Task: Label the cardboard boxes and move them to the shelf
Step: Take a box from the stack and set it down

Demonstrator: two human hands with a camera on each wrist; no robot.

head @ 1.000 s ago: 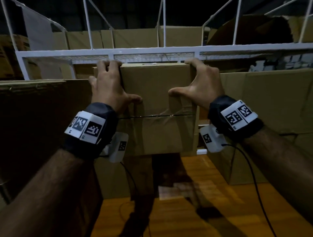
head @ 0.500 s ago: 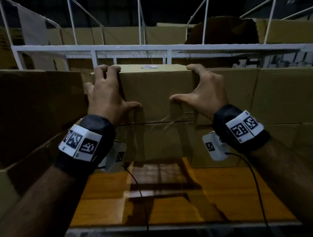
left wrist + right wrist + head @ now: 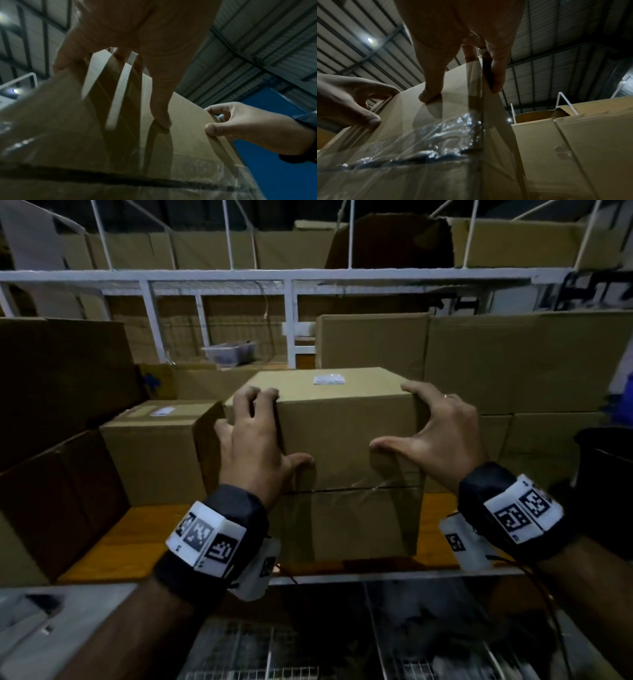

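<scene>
A taped cardboard box (image 3: 346, 436) with a small white label (image 3: 328, 379) on its top stands on the wooden shelf board (image 3: 116, 539). My left hand (image 3: 253, 440) grips its upper left corner, fingers hooked over the top edge and thumb on the front face. My right hand (image 3: 435, 436) grips the upper right corner the same way. In the left wrist view the thumb presses the box (image 3: 187, 121) front. In the right wrist view the fingers wrap the box (image 3: 453, 94) side edge above crinkled clear tape.
Another labelled box (image 3: 154, 453) sits close on the left, with larger dark boxes (image 3: 61, 392) beyond it. Stacked boxes (image 3: 513, 364) stand on the right. White shelf rails (image 3: 239, 273) cross above. A clear plastic bin (image 3: 228, 354) sits at the back. A wire grid (image 3: 274, 652) lies below the shelf edge.
The box has come down from the level of the white rail onto the wooden shelf board. Both hands kept their grip on its upper corners, and the label on top now shows.
</scene>
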